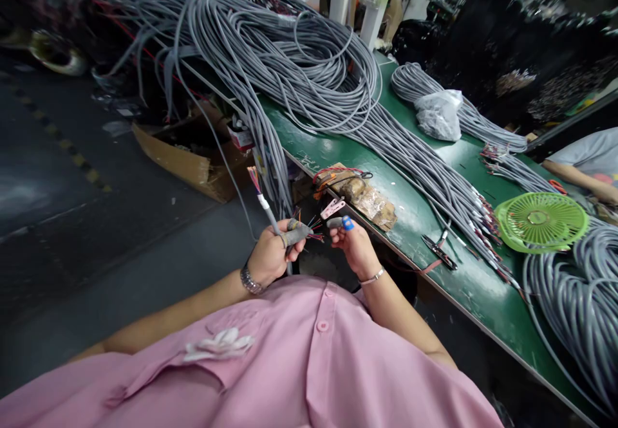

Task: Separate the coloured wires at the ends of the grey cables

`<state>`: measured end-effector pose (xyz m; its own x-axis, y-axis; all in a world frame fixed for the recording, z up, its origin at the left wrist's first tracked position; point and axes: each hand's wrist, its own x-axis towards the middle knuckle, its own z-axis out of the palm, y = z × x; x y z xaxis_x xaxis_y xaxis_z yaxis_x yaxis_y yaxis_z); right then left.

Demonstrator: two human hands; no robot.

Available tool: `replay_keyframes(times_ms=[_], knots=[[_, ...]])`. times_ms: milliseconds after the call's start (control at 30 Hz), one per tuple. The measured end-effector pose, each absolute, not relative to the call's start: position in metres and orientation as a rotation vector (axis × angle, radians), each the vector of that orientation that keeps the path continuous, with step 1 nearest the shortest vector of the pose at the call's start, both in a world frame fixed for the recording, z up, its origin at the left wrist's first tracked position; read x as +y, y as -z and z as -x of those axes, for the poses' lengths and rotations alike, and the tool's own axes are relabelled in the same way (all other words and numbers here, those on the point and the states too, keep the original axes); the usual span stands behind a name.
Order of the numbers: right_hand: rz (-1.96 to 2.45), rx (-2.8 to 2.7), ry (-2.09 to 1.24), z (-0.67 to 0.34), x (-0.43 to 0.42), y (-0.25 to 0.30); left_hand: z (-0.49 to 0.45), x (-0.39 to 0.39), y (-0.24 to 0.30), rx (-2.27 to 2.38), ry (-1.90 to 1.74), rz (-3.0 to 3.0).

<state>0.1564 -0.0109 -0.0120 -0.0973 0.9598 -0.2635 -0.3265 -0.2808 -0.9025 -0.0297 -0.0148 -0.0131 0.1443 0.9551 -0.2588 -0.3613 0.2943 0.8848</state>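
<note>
1. Grey cable (271,217) runs through the closed left hand (273,254), near the pink shirt (280,351); likely light, springy.
2. Coloured wires (316,233) fan past the left fingertips, probably thin, easily bent; better grip the jacket.
3. Right hand (358,251) holds its fingers narrow beside them; I can't tell whether they pinch one.

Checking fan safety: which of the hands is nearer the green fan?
Right. The right hand is beside the green table, apart from the green fan; the left hand, gripping a gray cable, is farther from it.
</note>
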Motion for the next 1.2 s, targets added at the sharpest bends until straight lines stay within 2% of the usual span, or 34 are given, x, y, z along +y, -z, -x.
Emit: replay_keyframes(times_ms=[167, 500, 700, 1000, 1200], knots=[[1.124, -0.725, -1.611, -0.156, 0.014, 0.017, 0.028, -0.004, 0.009, 0.885, -0.875, -0.858], [0.999, -0.586, -1.674, -0.136, 0.025, 0.008, 0.018, 0.006, 0.002, 0.856, -0.762, -0.744], [0.975, -0.527, -1.554, -0.13, 0.028, 0.012, 0.015, 0.007, 0.006, 0.894, -0.757, -0.738], [0.971, -0.501, -1.778, -0.136, 0.023, 0.009, 0.02, -0.002, 0.003, 0.883, -0.808, -0.749], [0.97, -0.515, -1.693, -0.136, 0.02, 0.006, 0.021, -0.016, 0.006, 0.892, -0.927, -0.716]])
